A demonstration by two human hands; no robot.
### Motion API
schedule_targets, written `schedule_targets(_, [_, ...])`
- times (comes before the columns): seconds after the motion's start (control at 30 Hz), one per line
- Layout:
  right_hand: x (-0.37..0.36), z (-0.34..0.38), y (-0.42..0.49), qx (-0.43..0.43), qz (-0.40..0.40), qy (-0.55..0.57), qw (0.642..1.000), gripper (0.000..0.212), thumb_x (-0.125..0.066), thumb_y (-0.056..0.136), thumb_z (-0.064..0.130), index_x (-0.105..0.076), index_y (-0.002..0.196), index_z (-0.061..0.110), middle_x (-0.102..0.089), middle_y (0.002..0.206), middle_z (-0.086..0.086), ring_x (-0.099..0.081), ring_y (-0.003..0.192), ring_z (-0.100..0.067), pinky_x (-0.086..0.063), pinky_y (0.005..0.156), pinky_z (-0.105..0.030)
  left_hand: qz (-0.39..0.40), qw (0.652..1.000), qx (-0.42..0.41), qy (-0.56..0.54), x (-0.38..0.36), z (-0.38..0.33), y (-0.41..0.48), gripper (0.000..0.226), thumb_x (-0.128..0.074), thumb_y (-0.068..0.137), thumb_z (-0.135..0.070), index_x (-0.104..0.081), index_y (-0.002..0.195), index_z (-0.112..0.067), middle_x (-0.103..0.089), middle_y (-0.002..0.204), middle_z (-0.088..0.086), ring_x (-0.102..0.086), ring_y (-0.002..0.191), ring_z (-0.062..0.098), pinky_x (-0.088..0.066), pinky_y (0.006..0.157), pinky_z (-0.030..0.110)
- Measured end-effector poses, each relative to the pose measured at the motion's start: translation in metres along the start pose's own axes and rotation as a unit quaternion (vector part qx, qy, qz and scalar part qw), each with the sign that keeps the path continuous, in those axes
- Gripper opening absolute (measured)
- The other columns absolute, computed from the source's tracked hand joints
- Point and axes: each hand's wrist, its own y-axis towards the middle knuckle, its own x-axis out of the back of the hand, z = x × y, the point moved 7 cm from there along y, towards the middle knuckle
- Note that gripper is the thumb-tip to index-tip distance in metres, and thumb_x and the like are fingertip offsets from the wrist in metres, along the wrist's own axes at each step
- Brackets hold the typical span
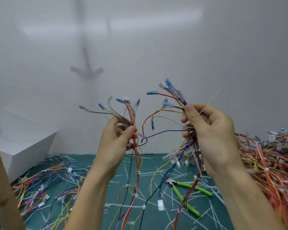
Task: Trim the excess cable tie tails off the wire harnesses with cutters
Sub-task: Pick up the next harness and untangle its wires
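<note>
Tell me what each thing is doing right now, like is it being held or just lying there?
left hand: raised, shut on a wire harness.
right hand: raised, shut on another harness.
left harness: held up, wires dangling to the mat.
right harness: held up, one untrimmed white tie tail sticking out.
green-handled cutters: lying unheld on the mat, handles spread.
cut tie tails: scattered loose on the green mat.
harness pile: heaped at right.
</note>
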Motion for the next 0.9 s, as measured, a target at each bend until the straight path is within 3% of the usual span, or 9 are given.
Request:
schedule_targets(0.13, [0.003, -0.005, -0.001, 0.007, -0.060, 0.011, 0.998, 0.013, -0.062, 0.095, 0.016, -0.064, 0.082, 0.018, -0.066, 0.060, 0.008, -0.063, 0.046, -0.008, -0.045, 0.043, -0.017, 0.080, 0.995, -0.018, 0.059, -0.022, -0.004, -0.006, 0.012, -0.050, 0.098, 0.000, -0.052, 0.092, -0.010, -0.062, 0.072, -0.003, -0.054, 0.062, 0.008, -0.045, 0.059, 0.024])
schedule_targets(0.27, [0.031, -0.006, 0.003, 0.016, -0.167, 0.029, 0.985, 0.014, -0.061, 0.097, 0.017, -0.062, 0.083, 0.018, -0.065, 0.057, 0.013, -0.059, 0.040, -0.006, -0.042, 0.039, -0.015, 0.074, 0.996, 0.007, 0.059, -0.019, 0.001, -0.004, 0.008, -0.040, 0.102, 0.000, -0.041, 0.096, -0.005, -0.049, 0.079, 0.008, -0.043, 0.061, 0.014, -0.036, 0.055, 0.023])
schedule_targets(0.4, [0.036, -0.008, 0.004, 0.028, -0.196, 0.028, 0.980, 0.014, -0.058, 0.099, 0.019, -0.061, 0.086, 0.017, -0.065, 0.057, 0.014, -0.058, 0.042, -0.005, -0.045, 0.043, -0.016, 0.104, 0.994, 0.018, 0.035, -0.028, 0.001, -0.007, 0.004, -0.039, 0.102, 0.001, -0.039, 0.098, 0.001, -0.043, 0.084, 0.013, -0.036, 0.054, 0.008, -0.037, 0.051, 0.014])
schedule_targets(0.5, [0.039, -0.010, 0.006, 0.018, -0.190, -0.008, 0.982, 0.016, -0.055, 0.101, 0.023, -0.059, 0.087, 0.018, -0.063, 0.055, 0.015, -0.059, 0.043, -0.003, -0.045, 0.043, -0.017, 0.141, 0.988, 0.046, -0.030, -0.029, -0.001, -0.012, 0.005, -0.051, 0.099, -0.010, -0.047, 0.097, -0.011, -0.058, 0.085, 0.006, -0.043, 0.050, 0.005, -0.029, 0.042, 0.015])
schedule_targets(0.63, [0.043, -0.014, 0.011, -0.025, -0.159, -0.003, 0.987, 0.018, -0.051, 0.103, 0.023, -0.055, 0.089, 0.014, -0.054, 0.056, 0.008, -0.051, 0.039, -0.003, -0.042, 0.039, -0.017, 0.193, 0.967, 0.074, -0.149, -0.023, -0.010, -0.014, 0.036, -0.075, 0.071, -0.032, -0.058, 0.102, -0.023, -0.068, 0.077, 0.005, -0.050, 0.057, 0.010, -0.028, 0.039, 0.016])
schedule_targets(0.73, [0.036, -0.014, 0.010, -0.031, -0.142, 0.007, 0.989, 0.014, -0.054, 0.101, 0.020, -0.054, 0.090, 0.013, -0.052, 0.059, 0.006, -0.050, 0.040, -0.004, -0.041, 0.038, -0.019, 0.202, 0.973, 0.045, -0.099, -0.020, -0.014, -0.015, 0.045, -0.081, 0.061, -0.035, -0.066, 0.104, -0.036, -0.071, 0.080, 0.003, -0.047, 0.067, 0.017, -0.036, 0.045, 0.016])
schedule_targets(0.9, [0.021, -0.012, 0.006, -0.014, -0.110, 0.019, 0.994, 0.009, -0.062, 0.096, 0.017, -0.056, 0.092, 0.012, -0.057, 0.051, 0.008, -0.056, 0.041, -0.006, -0.044, 0.039, -0.019, 0.189, 0.981, 0.024, -0.039, -0.018, -0.018, -0.018, 0.047, -0.085, 0.058, -0.037, -0.064, 0.099, -0.049, -0.074, 0.082, -0.001, -0.057, 0.062, 0.008, -0.043, 0.049, 0.015])
